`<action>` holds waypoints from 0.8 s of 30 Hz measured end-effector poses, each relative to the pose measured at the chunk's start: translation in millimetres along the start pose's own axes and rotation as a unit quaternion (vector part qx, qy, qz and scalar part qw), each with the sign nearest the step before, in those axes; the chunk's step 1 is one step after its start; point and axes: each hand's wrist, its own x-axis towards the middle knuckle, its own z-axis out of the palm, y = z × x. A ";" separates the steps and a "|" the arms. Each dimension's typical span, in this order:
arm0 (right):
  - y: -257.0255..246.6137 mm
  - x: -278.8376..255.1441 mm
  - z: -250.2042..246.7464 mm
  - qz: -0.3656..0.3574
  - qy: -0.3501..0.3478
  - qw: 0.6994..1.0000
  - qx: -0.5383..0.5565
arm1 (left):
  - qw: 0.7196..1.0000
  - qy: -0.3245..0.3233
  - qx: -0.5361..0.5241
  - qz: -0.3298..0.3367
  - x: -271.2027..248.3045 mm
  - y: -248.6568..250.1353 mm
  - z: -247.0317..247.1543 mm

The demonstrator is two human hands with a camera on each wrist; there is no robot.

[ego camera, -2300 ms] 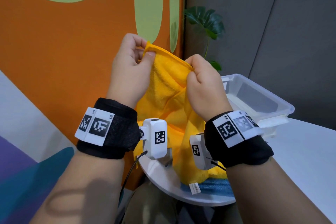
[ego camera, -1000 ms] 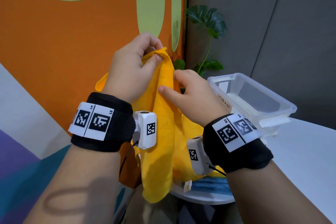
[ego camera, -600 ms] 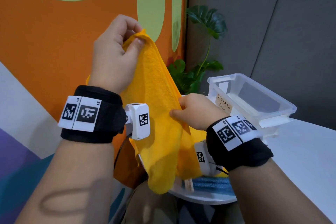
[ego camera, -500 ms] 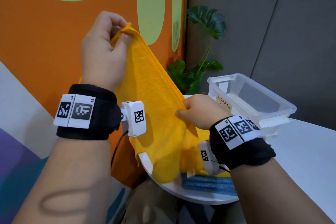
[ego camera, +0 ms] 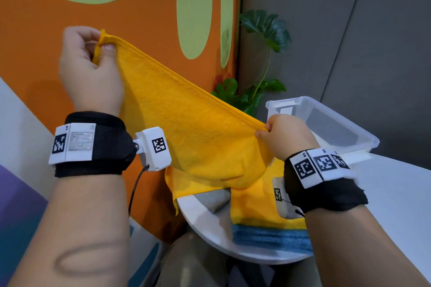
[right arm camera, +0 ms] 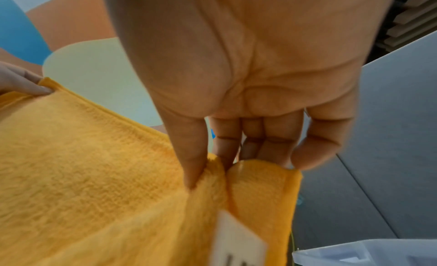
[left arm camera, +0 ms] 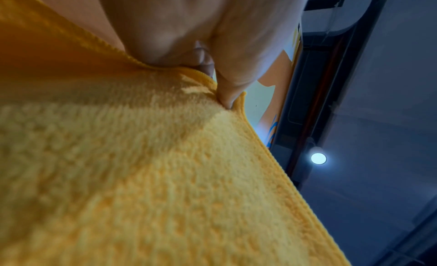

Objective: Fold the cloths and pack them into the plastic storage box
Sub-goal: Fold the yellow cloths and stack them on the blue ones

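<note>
A yellow cloth point(ego camera: 191, 128) hangs stretched in the air between both hands. My left hand point(ego camera: 91, 70) pinches its upper corner, high at the left point(left arm camera: 212, 79). Lower at the right, my right hand point(ego camera: 286, 135) pinches the other top corner point(right arm camera: 212, 167), close to the clear plastic storage box point(ego camera: 359, 133). The cloth's top edge runs taut and slanted between the two pinches. Its lower part sags onto the white table point(ego camera: 210, 223). A white tag point(right arm camera: 236, 240) hangs from the cloth near the right hand. Another yellow cloth point(ego camera: 254, 207) lies on a blue cloth point(ego camera: 268, 237) on the table.
The storage box stands on the table at the back right, with nothing visible inside. A grey cloth point(ego camera: 217, 200) lies under the hanging one. A green plant point(ego camera: 258, 86) stands behind the table by the orange wall. The table's rounded edge is near my knees.
The hands have moved apart along the top edge: the left one went up and left, the right one down and right. The bunched cloth is now spread out.
</note>
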 end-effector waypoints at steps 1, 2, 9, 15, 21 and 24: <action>0.8 0.4 0.1 0.008 0.008 1.000 0.003 | 1.000 0.002 0.002 -0.004 -0.6 -0.8 -0.1; 2.0 0.9 0.4 0.017 0.020 1.000 0.006 | 1.000 0.005 0.005 -0.008 -1.4 -1.5 -0.5; 10.6 6.0 -2.4 0.037 0.097 0.994 0.034 | 0.999 0.034 0.013 -0.021 0.8 -9.7 -5.7; 14.5 8.4 -4.1 0.042 0.135 0.988 0.058 | 0.998 0.052 0.012 -0.027 1.7 -12.0 -5.4; 15.5 12.7 -4.5 0.046 0.150 0.984 0.080 | 0.998 0.054 0.020 -0.031 1.0 -18.3 -5.7; 15.9 10.6 -4.7 0.062 0.159 0.978 0.119 | 0.997 0.048 0.037 -0.044 1.0 -22.6 -6.3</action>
